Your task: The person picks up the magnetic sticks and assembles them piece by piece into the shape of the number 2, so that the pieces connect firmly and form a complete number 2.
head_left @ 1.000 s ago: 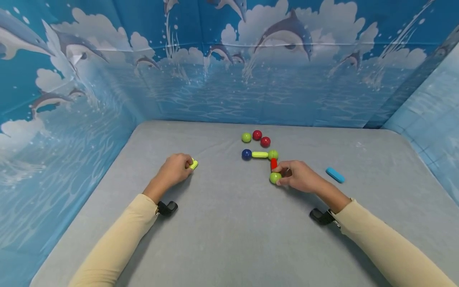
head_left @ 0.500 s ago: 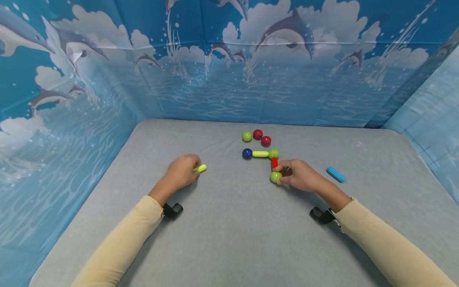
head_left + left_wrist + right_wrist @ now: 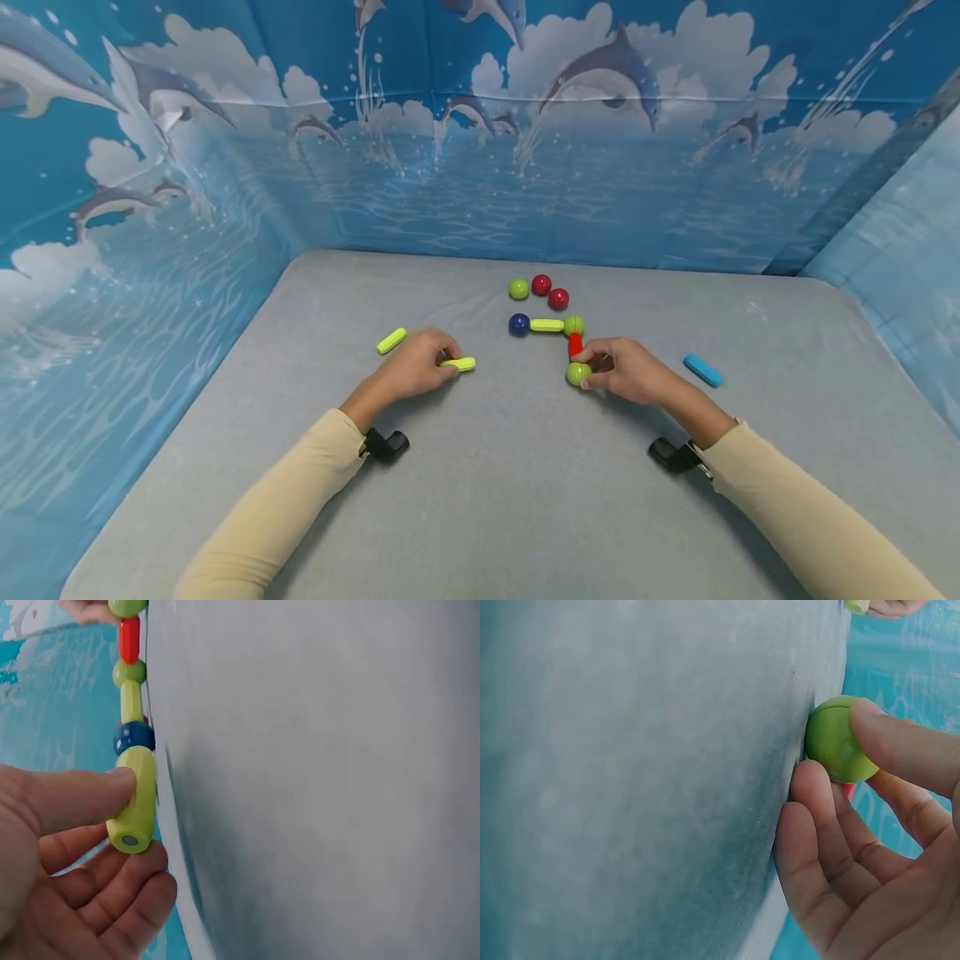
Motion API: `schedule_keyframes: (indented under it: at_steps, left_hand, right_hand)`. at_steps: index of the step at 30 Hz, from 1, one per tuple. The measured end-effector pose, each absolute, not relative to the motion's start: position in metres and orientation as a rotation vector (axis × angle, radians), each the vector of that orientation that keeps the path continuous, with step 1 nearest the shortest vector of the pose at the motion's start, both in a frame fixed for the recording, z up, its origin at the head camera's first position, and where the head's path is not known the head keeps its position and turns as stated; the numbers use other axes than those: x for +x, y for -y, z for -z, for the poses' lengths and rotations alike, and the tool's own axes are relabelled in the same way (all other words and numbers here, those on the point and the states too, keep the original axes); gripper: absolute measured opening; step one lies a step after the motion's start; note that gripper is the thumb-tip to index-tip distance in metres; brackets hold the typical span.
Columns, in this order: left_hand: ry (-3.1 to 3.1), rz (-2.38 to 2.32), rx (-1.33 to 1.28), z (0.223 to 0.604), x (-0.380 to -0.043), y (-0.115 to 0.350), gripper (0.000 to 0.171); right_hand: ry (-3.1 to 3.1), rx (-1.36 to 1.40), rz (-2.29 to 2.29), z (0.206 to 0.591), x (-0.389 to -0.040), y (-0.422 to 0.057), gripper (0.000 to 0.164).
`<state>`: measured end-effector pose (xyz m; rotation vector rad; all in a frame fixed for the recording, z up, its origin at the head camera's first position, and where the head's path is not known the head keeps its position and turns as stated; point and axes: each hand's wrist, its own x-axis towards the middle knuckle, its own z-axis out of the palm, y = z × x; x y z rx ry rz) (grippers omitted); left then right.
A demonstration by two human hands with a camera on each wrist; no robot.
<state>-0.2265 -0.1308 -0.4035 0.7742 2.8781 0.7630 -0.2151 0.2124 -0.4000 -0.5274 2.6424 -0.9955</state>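
My left hand [image 3: 417, 367] pinches a yellow-green magnetic rod [image 3: 138, 806] between thumb and fingers; a grey disc shows in its end. On the right, my right hand [image 3: 628, 369] grips the near green ball [image 3: 841, 740] with its thumb and fingers. That ball adjoins a red rod [image 3: 575, 346], which leads to another green ball [image 3: 573, 325]. From there a yellow rod [image 3: 547, 326] runs left to a dark blue ball [image 3: 519, 325], making an L-shaped chain. The held rod is left of this chain and nearer the body.
Behind the chain sit a loose green ball [image 3: 519, 289] and two red balls [image 3: 542, 285]. A second yellow-green rod [image 3: 392, 341] lies left of the left hand, and a blue rod [image 3: 703, 370] lies at the right. A dolphin-print curtain [image 3: 480, 183] borders the grey table [image 3: 495, 500].
My left hand has moved right, toward the chain, carrying the yellow-green rod; another such rod now shows behind it. The right hand stays on the green ball.
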Motion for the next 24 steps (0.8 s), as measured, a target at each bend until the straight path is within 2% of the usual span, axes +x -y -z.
schedule_keyframes:
  at_steps: [24]
  left_hand:
    - [-2.789,-0.798,0.826,0.404,-0.231,0.039,0.013]
  right_hand:
    - [-2.640,-0.556,0.996,0.402,-0.217,-0.214,0.023]
